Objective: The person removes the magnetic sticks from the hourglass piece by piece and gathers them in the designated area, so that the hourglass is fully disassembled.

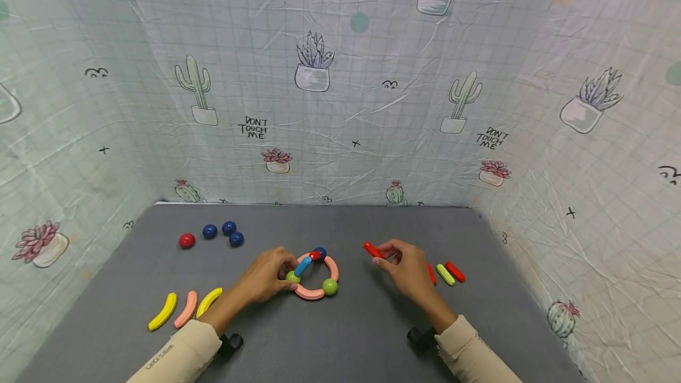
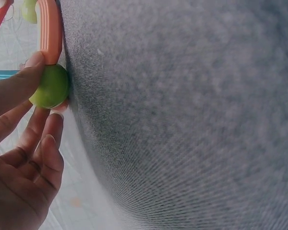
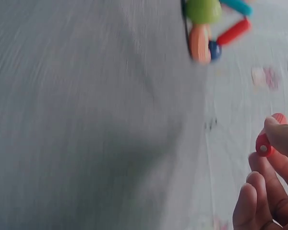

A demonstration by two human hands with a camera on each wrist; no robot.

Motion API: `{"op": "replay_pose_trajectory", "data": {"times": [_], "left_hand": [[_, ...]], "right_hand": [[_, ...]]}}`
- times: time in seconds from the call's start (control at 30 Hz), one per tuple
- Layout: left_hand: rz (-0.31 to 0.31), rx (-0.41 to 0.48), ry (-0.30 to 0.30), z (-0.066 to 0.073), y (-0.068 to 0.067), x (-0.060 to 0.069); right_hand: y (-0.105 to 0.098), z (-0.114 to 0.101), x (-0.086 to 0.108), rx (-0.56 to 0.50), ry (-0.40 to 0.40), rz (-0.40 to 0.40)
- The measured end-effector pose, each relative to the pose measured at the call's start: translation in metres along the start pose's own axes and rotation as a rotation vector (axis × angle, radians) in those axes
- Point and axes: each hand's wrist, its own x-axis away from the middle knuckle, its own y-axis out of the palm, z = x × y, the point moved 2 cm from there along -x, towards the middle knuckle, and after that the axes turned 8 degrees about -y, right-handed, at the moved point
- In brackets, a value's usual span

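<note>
Cactus-print fabric (image 1: 356,105) backs a grey tabletop (image 1: 319,344), where the left hand (image 1: 268,277) pinches a green ball (image 1: 293,278) in a rod-and-ball ring (image 1: 310,294); to its right, the right hand (image 1: 407,268), fingers pinching a straight red rod (image 1: 373,249), hovers above the tabletop.

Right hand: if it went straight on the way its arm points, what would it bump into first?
Probably the patterned cloth at the back. The right hand seems lined up to pass right of the ring, though depth is hard to judge.
</note>
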Motion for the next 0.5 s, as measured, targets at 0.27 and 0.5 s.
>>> {"op": "replay_pose_trajectory", "data": {"times": [0.27,0.5], "left_hand": [[-0.002,-0.001,-0.004,-0.001,0.0,0.0],[0.017,-0.001,0.03,-0.001,0.0,0.0]], "right_hand": [[-0.055,0.046,0.005,0.128,0.032,0.055],[-0.101,0.085,0.018,0.217,0.094,0.069]]}}
